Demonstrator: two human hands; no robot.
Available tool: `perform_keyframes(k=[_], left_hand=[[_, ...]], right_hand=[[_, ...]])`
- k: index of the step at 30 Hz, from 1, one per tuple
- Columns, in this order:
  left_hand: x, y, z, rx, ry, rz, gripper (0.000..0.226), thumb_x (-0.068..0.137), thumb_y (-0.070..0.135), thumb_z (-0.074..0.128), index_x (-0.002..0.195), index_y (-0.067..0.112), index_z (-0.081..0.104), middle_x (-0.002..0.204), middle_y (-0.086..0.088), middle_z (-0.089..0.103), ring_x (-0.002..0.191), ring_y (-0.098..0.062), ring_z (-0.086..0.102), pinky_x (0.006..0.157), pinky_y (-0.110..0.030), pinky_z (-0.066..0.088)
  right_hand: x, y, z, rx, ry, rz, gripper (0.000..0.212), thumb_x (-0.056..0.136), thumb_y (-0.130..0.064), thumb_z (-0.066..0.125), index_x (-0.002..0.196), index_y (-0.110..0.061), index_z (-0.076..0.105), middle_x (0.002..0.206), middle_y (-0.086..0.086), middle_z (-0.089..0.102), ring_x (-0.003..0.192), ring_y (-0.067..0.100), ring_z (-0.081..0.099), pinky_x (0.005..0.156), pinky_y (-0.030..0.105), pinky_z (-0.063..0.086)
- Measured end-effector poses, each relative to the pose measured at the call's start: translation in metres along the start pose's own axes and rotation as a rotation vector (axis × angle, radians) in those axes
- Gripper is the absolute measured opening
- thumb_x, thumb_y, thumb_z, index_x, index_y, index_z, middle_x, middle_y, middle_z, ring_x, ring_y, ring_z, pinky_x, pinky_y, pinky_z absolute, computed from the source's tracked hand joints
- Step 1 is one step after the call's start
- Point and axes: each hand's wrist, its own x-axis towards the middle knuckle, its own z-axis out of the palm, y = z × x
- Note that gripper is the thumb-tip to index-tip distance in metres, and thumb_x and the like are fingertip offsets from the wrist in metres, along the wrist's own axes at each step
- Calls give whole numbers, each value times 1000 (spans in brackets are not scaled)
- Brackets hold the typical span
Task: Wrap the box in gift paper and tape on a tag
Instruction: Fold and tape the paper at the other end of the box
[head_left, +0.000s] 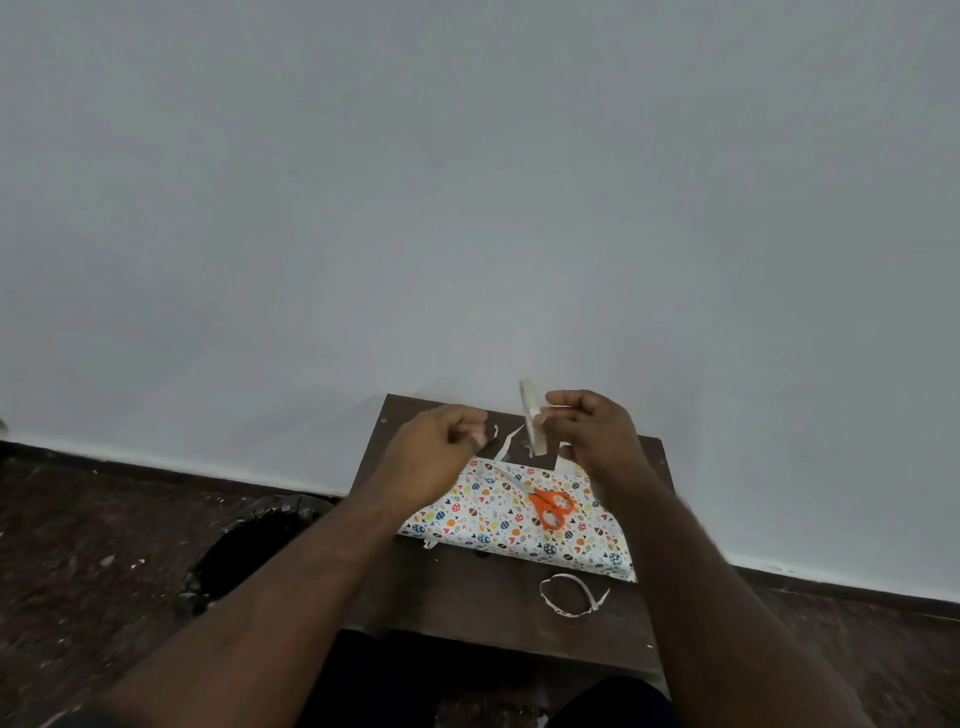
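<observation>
Box: your wrapped box (519, 525) lies flat on the small dark table (467, 587), covered in white paper with a coloured egg print, its far edge towards the wall.
Scissors: the orange-handled scissors (545, 506) rest on top of the box, handles towards you, blades pointing away to the left.
Tape roll: the pale tape roll (533, 423) stands on edge in the air above the far side of the box, in your right hand.
Tape strip: a thin strip of tape (506, 444) hangs between your two hands, just above the box's far edge; you cannot tell where exactly its end sits.
Paper scraps: a curled loop of trimmed paper (571, 597) lies on the table near you, just beside the box's near right corner.
Around: a dark bin (249, 551) with a black liner stands on the floor left of the table; a pale wall (467, 208) rises right behind it.
Left hand: your left hand (434, 444) hovers over the box's far left part, fingers curled in, thumb and fingertips pinched together at the strip's end.
Right hand: your right hand (592, 428) is raised over the far right part, fingers curled round the tape roll.
Arms: both forearms reach forward from below; the left one hides the box's left corner.
</observation>
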Motion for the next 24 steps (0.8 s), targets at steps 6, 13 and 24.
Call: perform_keyframes(k=[6, 13, 24], left_hand=[[-12, 25, 8, -389, -51, -26, 48, 96, 20, 70, 141, 28, 56, 120, 16, 72, 105, 5, 68, 84, -15, 52], [-32, 13, -2, -336, 61, -7, 55, 90, 12, 76, 141, 23, 60, 123, 8, 73, 113, -2, 67, 104, -42, 54], [-45, 14, -6, -72, 67, 31, 63, 88, 23, 80, 145, 35, 55, 129, 15, 68, 111, 2, 63, 100, -23, 49]], right_hand=[[-31, -2, 29, 196, -125, 53, 27, 85, 9, 69, 109, -4, 68, 91, 13, 75, 80, 26, 69, 74, 41, 49], [-52, -13, 39, 162, -217, 141, 17, 97, -16, 64, 109, -7, 72, 93, 10, 76, 82, 20, 70, 71, 32, 50], [-56, -29, 36, -72, -103, 30, 19, 83, 3, 73, 101, -3, 68, 77, 7, 73, 65, 14, 65, 59, 26, 51]])
